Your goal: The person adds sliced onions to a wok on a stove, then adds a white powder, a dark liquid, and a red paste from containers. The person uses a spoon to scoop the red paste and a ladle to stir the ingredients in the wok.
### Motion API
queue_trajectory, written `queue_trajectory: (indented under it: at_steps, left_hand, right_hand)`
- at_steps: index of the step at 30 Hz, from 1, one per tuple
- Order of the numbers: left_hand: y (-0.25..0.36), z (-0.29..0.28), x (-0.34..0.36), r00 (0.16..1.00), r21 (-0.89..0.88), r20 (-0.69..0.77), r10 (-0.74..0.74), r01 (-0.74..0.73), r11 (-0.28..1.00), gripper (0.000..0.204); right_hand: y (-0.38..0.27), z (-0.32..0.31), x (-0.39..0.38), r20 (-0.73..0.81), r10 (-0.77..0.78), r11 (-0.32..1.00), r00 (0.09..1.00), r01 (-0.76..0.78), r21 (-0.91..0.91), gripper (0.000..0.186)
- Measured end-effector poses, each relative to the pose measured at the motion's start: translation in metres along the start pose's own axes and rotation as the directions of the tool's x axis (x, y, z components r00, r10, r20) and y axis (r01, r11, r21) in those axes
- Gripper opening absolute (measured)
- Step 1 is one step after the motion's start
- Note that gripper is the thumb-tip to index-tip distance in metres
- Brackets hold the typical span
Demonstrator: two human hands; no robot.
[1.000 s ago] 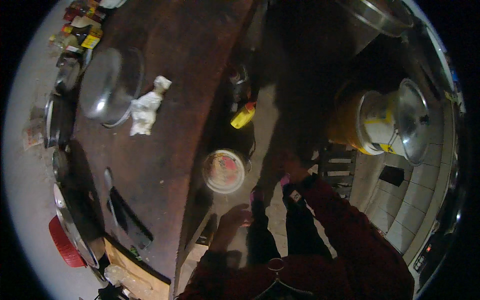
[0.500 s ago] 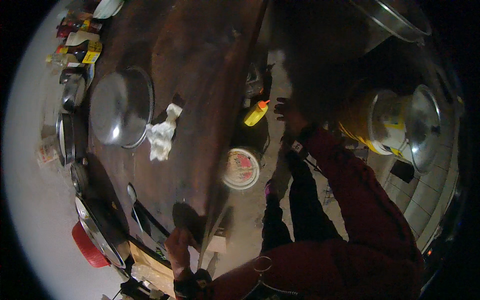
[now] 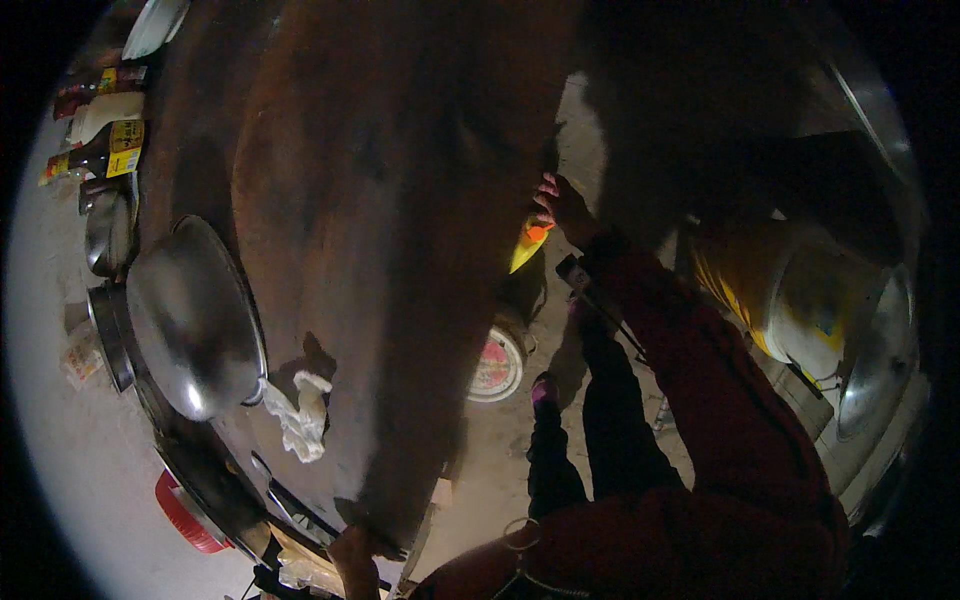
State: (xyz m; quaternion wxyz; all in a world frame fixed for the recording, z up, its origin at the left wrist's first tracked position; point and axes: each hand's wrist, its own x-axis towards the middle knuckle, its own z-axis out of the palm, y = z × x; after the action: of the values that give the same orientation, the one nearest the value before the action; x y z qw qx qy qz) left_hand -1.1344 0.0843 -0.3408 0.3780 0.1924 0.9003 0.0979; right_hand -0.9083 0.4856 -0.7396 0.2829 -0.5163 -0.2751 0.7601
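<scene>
My right hand (image 3: pixel 565 212) reaches to the long edge of the dark brown table (image 3: pixel 330 180), its fingers apart and nothing seen in them. Just below those fingers shows a yellow bottle (image 3: pixel 527 246) with an orange tip, partly hidden by the table edge. At the near end of the table my left hand (image 3: pixel 355 558) rests by the corner, dim and its fingers mostly hidden. Beside it lie dark-handled utensils (image 3: pixel 300 510). Farther up the tabletop, a crumpled white cloth (image 3: pixel 303 415) touches the rim of a large metal basin (image 3: pixel 190 315).
Sauce bottles (image 3: pixel 115 148), pans (image 3: pixel 107 335) and a red basket (image 3: pixel 187 515) line the wall on the left. A lidded bucket (image 3: pixel 497 368) stands on the floor beside the table. Yellow-and-white buckets (image 3: pixel 800 300) with a metal bowl (image 3: pixel 875 350) are at the right.
My view has shifted, so the basin and cloth appear lower and farther left. My right hand has come closer to the table edge and the yellow bottle, which the edge now hides more.
</scene>
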Motion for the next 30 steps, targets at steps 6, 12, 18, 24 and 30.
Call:
queue_trajectory:
  at_steps: [6,12,18,24,30]
  left_hand:
    - [-0.005,-0.002,-0.005,0.989,-0.129,-0.072,-0.128,0.118,0.985,0.058]
    - [-0.009,-0.003,-0.006,0.995,-0.11,-0.052,-0.088,0.082,0.991,0.06]
    - [0.01,0.004,-0.005,0.999,-0.138,-0.039,-0.015,0.009,0.99,0.059]
    - [0.01,0.0,-0.005,0.998,-0.095,0.029,0.054,-0.051,0.994,0.05]
    - [-0.001,0.003,0.011,0.966,-0.03,0.005,0.26,-0.259,0.965,0.037]
  right_hand:
    - [-0.008,0.017,0.034,0.02,0.01,0.998,1.0,-0.011,0.067,0.042]
    - [-0.014,0.035,0.06,0.035,0.014,0.992,0.999,-0.018,0.122,0.039]
    - [-0.026,0.036,0.058,0.06,-0.028,0.982,0.998,0.017,0.188,0.035]
    - [-0.066,0.016,0.007,-0.04,-0.149,0.954,0.988,0.154,0.258,0.031]
    - [-0.131,-0.01,-0.103,0.058,-0.37,0.929,0.927,0.369,0.019,0.037]
